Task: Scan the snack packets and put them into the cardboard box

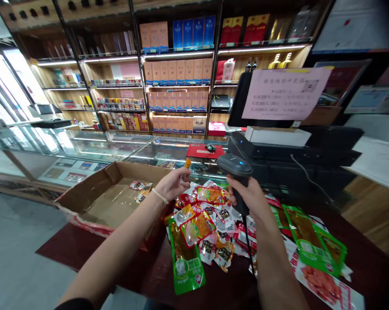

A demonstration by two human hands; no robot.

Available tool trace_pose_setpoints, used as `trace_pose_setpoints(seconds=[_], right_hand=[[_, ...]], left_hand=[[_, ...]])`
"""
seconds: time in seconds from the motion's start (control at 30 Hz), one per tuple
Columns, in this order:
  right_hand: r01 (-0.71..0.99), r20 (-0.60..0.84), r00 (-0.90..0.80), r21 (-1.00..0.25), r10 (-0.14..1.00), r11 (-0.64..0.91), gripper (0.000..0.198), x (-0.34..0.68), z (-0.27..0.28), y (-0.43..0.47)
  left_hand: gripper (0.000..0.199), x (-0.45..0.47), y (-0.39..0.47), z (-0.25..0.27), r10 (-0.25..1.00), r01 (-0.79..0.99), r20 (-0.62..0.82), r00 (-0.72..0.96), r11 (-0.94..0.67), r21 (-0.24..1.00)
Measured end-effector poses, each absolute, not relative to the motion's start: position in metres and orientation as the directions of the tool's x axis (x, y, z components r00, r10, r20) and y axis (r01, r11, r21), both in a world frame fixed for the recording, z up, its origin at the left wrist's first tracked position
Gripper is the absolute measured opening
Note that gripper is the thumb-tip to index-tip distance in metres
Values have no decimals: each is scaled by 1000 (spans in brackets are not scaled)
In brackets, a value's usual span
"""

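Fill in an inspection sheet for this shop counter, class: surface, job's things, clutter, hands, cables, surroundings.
Surface: dark red-brown wooden counter, bare at the right edge.
Job's things: black handheld barcode scanner; small orange snack packet.
Clutter: heap of colourful plastic snack packets; long green pouches; open brown cardboard box with a few packets inside.
Hands: left hand pinches the small orange packet; right hand grips the scanner handle.
Cables: black scanner cord runs down over the packets.
Surroundings: glass display cases; lit shelves of boxed goods; black till screen with pink paper notice.

Bright shelf strip lights (pixel 178 54) (window glare left), edges warped.
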State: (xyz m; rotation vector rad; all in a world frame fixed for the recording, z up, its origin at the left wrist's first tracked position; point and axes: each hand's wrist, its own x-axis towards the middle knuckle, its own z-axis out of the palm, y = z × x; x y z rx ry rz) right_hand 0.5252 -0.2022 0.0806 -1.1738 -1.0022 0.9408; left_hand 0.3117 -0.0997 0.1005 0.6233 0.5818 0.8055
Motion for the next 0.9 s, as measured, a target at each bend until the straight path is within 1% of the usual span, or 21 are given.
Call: trace_pose_setpoints(seconds=[0.1, 0.17, 0.27, 0.33, 0.4, 0.47, 0.57, 0.67, 0.73, 0.8, 0.9], right_hand=[[-55, 123, 301, -988, 946, 146, 42, 536, 83, -206], [-35, 124, 294, -989, 948, 140, 41, 541, 84, -209], [7, 127, 300, -991, 945, 131, 40, 546, 85, -211], [44, 143, 302, -990, 942, 136, 39, 548, 84, -213], [109, 154, 282, -986, 947, 128, 38, 549, 84, -214], [222, 157, 254, -970, 954, 101, 37, 548, 84, -214], [399, 147, 217, -916, 965, 50, 39, 546, 84, -213], [498, 116, 178, -867, 977, 12, 31, 542, 82, -209], [514, 95, 148, -858, 984, 5, 25, 541, 80, -206], [489, 92, 134, -872, 987, 15, 23, 540, 77, -204], [406, 107, 151, -913, 983, 37, 26, 543, 73, -204]], left_hand=[[11, 337, -112, 92, 791, -531, -216, 573, 559, 637], [10, 351, -116, 83, 804, -553, -173, 569, 530, 643], [10, 368, -110, 66, 898, -597, -47, 438, 330, 732], [17, 376, -99, 52, 942, -630, 18, 334, 209, 748], [22, 380, -87, 39, 967, -660, 34, 252, 145, 737], [26, 382, -74, 26, 982, -667, 41, 182, 93, 740], [32, 381, -61, 10, 987, -601, 111, 115, -20, 799], [34, 376, -56, 1, 978, -512, 197, 73, -133, 849], [30, 373, -55, -1, 973, -451, 219, 67, -167, 877], [28, 371, -56, -1, 972, -403, 219, 80, -170, 900], [30, 369, -57, 1, 976, -416, 195, 100, -137, 899]])
